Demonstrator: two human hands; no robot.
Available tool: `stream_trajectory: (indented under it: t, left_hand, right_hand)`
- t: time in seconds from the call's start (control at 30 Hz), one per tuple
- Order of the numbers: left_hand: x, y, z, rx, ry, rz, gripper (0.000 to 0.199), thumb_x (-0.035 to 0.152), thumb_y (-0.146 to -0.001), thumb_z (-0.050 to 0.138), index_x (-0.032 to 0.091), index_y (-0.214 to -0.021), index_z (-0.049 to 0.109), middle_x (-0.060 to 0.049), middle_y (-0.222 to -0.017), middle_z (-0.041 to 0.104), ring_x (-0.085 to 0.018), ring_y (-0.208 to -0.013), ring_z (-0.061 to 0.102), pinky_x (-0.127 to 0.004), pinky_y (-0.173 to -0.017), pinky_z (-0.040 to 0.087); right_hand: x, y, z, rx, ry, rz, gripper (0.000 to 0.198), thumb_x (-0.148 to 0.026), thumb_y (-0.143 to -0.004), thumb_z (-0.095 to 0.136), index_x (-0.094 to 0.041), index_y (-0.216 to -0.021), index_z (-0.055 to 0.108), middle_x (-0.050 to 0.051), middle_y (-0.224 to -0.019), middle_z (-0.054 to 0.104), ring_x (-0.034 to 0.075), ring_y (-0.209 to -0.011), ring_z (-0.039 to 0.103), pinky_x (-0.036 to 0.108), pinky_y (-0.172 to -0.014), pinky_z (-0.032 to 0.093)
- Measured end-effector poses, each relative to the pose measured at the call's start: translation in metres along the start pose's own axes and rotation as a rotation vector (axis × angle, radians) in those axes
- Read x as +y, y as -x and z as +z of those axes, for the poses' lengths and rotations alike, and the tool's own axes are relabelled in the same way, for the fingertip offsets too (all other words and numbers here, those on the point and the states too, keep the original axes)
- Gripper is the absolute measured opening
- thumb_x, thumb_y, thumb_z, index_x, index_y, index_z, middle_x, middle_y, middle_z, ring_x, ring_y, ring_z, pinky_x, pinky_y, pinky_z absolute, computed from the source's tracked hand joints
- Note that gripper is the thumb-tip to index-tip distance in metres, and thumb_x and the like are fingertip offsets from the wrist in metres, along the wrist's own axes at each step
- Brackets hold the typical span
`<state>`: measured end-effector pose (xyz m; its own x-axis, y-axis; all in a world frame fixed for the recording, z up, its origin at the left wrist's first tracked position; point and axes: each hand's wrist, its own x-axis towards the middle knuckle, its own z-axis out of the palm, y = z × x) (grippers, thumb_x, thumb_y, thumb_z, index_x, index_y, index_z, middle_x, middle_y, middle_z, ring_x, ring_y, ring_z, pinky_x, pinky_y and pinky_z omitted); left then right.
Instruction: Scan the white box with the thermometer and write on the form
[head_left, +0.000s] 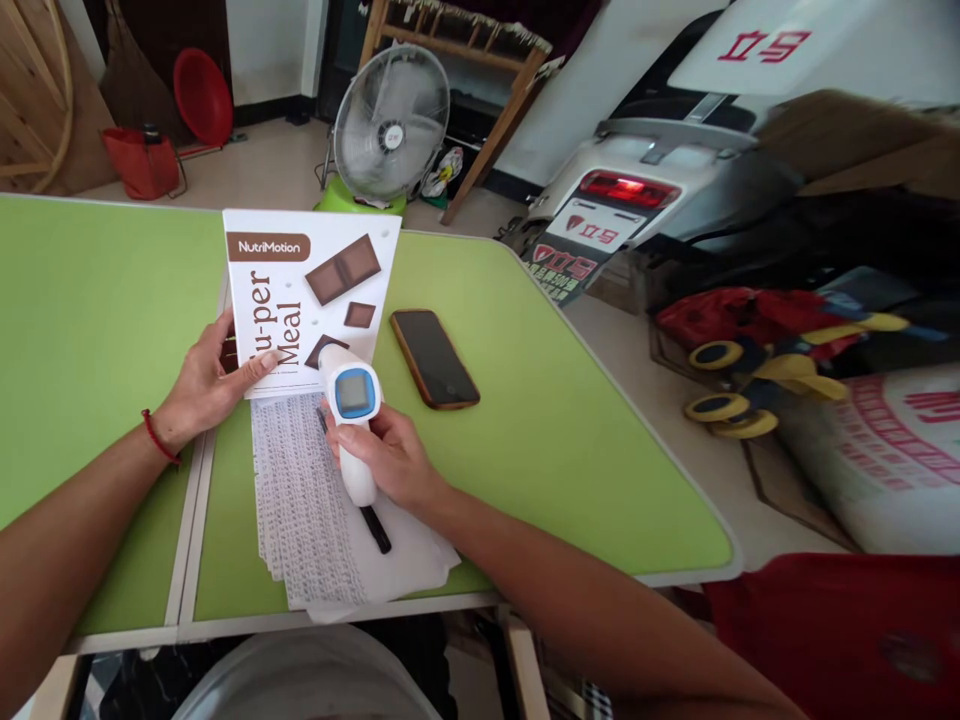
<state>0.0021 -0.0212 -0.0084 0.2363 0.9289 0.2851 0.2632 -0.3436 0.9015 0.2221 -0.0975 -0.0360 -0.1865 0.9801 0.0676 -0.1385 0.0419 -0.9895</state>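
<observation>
Two hands, glossy flat pouch [311, 300], smooth plastic scanner [352, 420], possibly a thermometer

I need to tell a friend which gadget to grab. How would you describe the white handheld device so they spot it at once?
On the green table, over the printed sheets, the right hand grips a white handheld device. Unlike the dark phone beside it, it has a blue-framed screen.

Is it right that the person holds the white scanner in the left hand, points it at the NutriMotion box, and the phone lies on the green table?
Not quite. The head view shows the white scanner in the right hand, not the left. The left hand steadies the NutriMotion box. The rest holds: the scanner points at the box and the phone lies on the green table.
</observation>
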Motion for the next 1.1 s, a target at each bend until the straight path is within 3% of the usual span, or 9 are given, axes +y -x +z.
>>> stream_trajectory:
  t: [0.37, 1.1]
  left_hand:
    - [-0.0007, -0.0017, 0.0025, -0.061, 0.077, -0.002, 0.076, 0.056, -0.072, 0.087, 0.021, -0.132, 0.056, -0.012, -0.134, 0.068, -0.033, -0.121, 0.067, -0.048, -0.104, 0.059]
    - [-0.0018, -0.0019, -0.0002, -0.102, 0.045, -0.037, 0.079, 0.058, -0.073, 0.085, 0.023, -0.136, 0.054, -0.011, -0.136, 0.068, -0.035, -0.124, 0.066, -0.051, -0.108, 0.057]
  right_hand:
    - [-0.0027, 0.0017, -0.0005, -0.006, 0.025, 0.045, 0.030, -0.050, -0.080, 0.072, -0.022, -0.084, 0.063, -0.001, -0.074, 0.058, 0.012, -0.062, 0.051, 0.027, -0.055, 0.045]
    - [-0.0024, -0.0012, -0.0037, -0.007, -0.009, 0.068, 0.027, -0.046, -0.078, 0.073, -0.021, -0.079, 0.064, -0.002, -0.071, 0.056, 0.013, -0.065, 0.052, 0.030, -0.062, 0.044]
